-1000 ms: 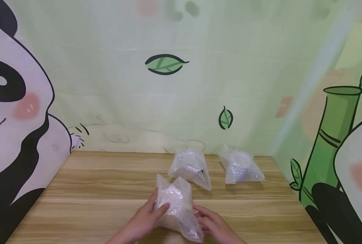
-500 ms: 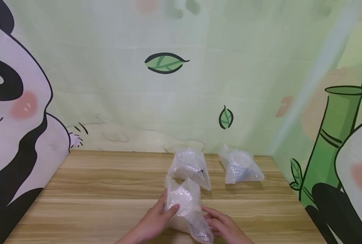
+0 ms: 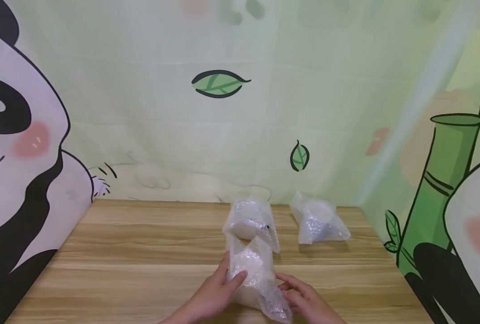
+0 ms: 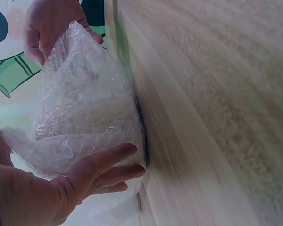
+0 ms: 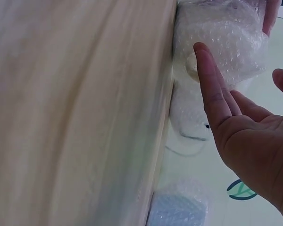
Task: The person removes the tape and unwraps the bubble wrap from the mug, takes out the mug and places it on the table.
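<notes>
Low in the centre of the head view, the left hand (image 3: 219, 288) holds a bubble-wrapped package (image 3: 253, 270) between thumb and fingers on the wooden table (image 3: 134, 265), the right hand (image 3: 304, 294), fingers straight, touches its right side, and a second wrapped package (image 3: 251, 216) lies just above.

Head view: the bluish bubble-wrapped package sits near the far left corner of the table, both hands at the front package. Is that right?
No: the head view shows the bluish package near the far right corner of the table. The left hand and right hand are at the front package, as you say.
</notes>
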`<state>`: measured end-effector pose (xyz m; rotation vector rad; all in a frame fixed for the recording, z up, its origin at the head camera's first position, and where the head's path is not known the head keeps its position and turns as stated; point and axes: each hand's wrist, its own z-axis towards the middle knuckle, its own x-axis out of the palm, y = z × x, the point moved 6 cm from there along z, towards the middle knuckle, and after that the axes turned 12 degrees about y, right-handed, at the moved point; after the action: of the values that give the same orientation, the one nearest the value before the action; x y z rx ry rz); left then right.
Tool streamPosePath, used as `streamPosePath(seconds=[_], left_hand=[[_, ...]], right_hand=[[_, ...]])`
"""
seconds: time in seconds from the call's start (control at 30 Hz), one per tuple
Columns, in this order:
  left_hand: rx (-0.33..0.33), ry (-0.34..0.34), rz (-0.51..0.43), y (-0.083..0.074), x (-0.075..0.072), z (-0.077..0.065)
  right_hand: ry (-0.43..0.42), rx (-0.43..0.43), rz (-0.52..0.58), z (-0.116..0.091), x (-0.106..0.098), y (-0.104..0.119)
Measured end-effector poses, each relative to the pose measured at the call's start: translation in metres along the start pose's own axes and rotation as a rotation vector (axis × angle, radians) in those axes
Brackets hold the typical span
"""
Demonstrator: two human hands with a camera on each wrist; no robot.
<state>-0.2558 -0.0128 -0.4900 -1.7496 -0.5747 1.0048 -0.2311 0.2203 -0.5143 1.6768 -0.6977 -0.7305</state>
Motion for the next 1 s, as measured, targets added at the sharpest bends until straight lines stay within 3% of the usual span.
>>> streamPosePath(seconds=[0.13,0.37,0.6,0.73,1.0], left_hand=[[-0.018,0.009,-0.010,0.001,0.000,0.002],[-0.044,0.027,0.027,0.002,-0.004,0.004],[0.045,-0.029,0.105,-0.009,-0.016,0.008],[0.075,-0.089,0.196,-0.018,-0.021,0.008],[0.163,-0.199,0.497,-0.040,-0.020,0.008]], right_hand=[[-0.024,0.012,-0.070,-0.001,-0.003,0.000],[-0.030,0.033,-0.093,0.000,-0.005,0.001],[-0.045,0.006,-0.145,-0.001,-0.008,0.009],[-0.110,0.031,-0.136,0.002,-0.012,0.013],[-0.253,0.030,-0.239,0.011,-0.012,0.026]])
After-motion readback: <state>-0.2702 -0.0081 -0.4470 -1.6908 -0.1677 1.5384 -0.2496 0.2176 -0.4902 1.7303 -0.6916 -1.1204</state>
